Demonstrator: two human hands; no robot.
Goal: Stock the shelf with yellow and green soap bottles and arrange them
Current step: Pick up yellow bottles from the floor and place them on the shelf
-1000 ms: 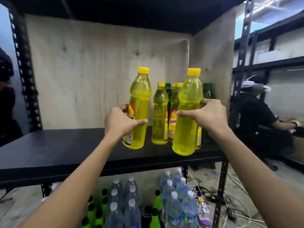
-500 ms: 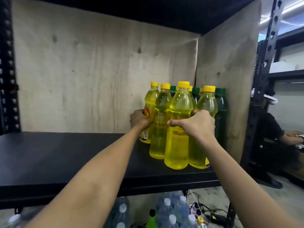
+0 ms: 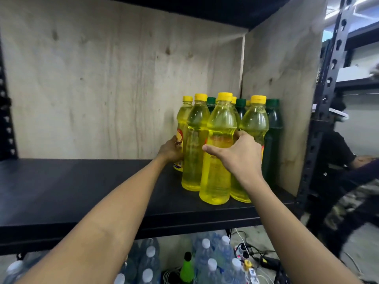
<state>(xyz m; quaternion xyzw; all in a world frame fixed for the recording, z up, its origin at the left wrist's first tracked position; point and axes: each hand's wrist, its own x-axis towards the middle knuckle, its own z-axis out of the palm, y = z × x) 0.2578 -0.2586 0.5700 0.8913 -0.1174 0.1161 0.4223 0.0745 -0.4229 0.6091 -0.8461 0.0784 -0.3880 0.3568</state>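
Note:
Several yellow soap bottles and dark green soap bottles (image 3: 272,138) stand bunched in the right back corner of the black shelf (image 3: 82,189). My left hand (image 3: 171,150) is wrapped around the leftmost yellow bottle (image 3: 182,128), which stands on the shelf behind the others. My right hand (image 3: 239,154) grips the front yellow bottle (image 3: 217,160), whose base rests on the shelf. Another yellow bottle (image 3: 194,144) stands between them, and one more (image 3: 255,124) sits behind my right hand.
Plywood panels (image 3: 123,83) close the back and right side. The shelf's left part is bare black board. Below, water bottles (image 3: 207,261), a green bottle (image 3: 187,269) and cables lie on the floor. A person (image 3: 336,160) sits to the right, beyond the black upright (image 3: 324,111).
Both hands carried their yellow bottles from the shelf's front edge back and right into the cluster. The view moved closer to the shelf.

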